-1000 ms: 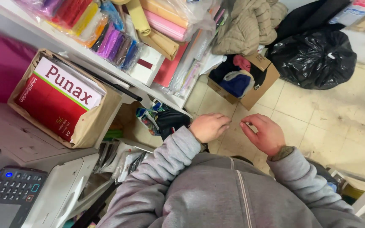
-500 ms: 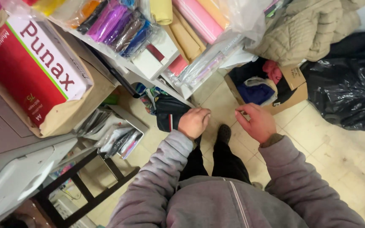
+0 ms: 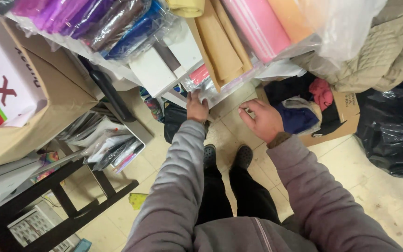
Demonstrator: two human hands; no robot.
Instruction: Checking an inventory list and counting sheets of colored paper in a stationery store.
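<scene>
While you are standing over the tiled floor and leaning toward the shelf, the biggest things around you are sitting untouched: the black plastic bag at your right, the padded beige coat above it, and the open cardboard box at your left. Along the shelf, rolled sheets in purple and blue wrap are lying beside tan rolls and pink rolls, and none of them is looking pulled out yet. Judging by that, you are only beginning here: reaching is under way, and nothing is lifted clear. Your left hand is pressing up against the clear plastic-wrapped pack at the shelf's lower edge, fingers lying flat and together on the wrapping rather than closing around it, so you are touching it, not gripping it. Your right hand is hovering just beside that pack, near the small carton of clothes, with its fingers loosely curled and spread a little; it is holding nothing that can be seen, though the palm side is turned away.
</scene>
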